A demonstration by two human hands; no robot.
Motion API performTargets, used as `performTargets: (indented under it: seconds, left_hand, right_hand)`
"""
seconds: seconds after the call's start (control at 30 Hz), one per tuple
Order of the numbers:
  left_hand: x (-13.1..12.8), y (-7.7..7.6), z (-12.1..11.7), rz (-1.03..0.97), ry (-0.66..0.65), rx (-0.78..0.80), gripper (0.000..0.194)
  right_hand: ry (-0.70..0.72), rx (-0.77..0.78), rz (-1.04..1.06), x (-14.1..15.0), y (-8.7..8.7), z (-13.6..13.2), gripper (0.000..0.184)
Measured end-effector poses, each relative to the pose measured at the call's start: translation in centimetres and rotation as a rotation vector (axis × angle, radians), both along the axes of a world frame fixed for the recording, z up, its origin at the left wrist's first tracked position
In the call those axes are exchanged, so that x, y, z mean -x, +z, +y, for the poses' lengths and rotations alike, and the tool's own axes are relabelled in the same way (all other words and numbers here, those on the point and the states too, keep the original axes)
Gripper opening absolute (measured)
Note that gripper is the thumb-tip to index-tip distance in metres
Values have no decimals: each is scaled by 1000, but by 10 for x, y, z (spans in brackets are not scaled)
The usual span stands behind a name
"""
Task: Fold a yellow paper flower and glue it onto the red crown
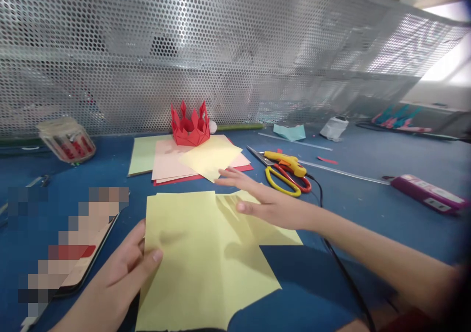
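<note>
My left hand [127, 268] grips the left edge of a sheet of yellow paper [187, 258], its thumb on top and its fingers behind. The sheet has an upright crease near its middle and an irregular right side. Above its upper right part hovers my right hand [263, 202], fingers stretched and apart, holding nothing and casting a shadow on the paper. More yellow paper [281, 236] reaches out to the right; whether it is a separate piece I cannot tell. Behind, a folded red paper crown [191, 130] stands at the back of a paper stack.
Pink sheets [164, 160] and a pale yellow square [211, 156] lie in the stack. Scissors [283, 179] touch a yellow glue gun [285, 161] with a black cord. A purple box cutter-like object [429, 193] is right; a phone [86, 253] and jar [68, 140] are left.
</note>
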State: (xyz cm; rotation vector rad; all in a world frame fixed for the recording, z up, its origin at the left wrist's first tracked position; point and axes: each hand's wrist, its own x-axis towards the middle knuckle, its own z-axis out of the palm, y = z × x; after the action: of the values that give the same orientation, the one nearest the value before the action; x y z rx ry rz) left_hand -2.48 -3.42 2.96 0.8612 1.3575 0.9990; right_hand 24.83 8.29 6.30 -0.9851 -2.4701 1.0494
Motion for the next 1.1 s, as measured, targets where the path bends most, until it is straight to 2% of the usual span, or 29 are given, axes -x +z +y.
performTargets:
  seconds: [0.07,0.13,0.23,0.33,0.4,0.47,0.53,0.67,0.8,0.97,1.1]
  left_hand:
    - [-1,-4,-2,38,10,-19,69]
    - [-2,-9,-5,205,13,-145,75]
    - [-1,-16,-4,747,-36,-523,74]
    - [1,-16,4,1279,-242,-865,65]
    - [-1,-14,13,1435,-452,-1010,66]
    - [-6,-11,20,1497,-615,-1068,67]
    - [-14,-9,24,1535,-656,-1057,54]
    - [-25,-12,25,1556,-594,-1043,49]
    - [-25,-21,22,1545,-551,-1066,46]
    - [-23,-29,22,1499,-508,-1012,44]
    - [-27,-30,22,1464,-495,-956,45]
  right_hand:
    - [50,-25,87,15,-9,0,50]
    - [19,-59,115,24,-17,2,39]
    - [1,-78,76,27,-24,4,32]
    - [21,-107,0,28,-25,2,22]
    - [31,-135,-65,30,-24,-1,17]
    - [19,-167,-129,33,-25,-3,15]
    - [-20,-199,-178,35,-26,-5,13]
    - [-141,-235,-229,33,-28,-7,18]
    - [-225,-218,-242,30,-29,-11,19]
    - [-237,-173,-234,32,-29,-16,13]
    - [-228,-164,-231,34,-30,-17,7]
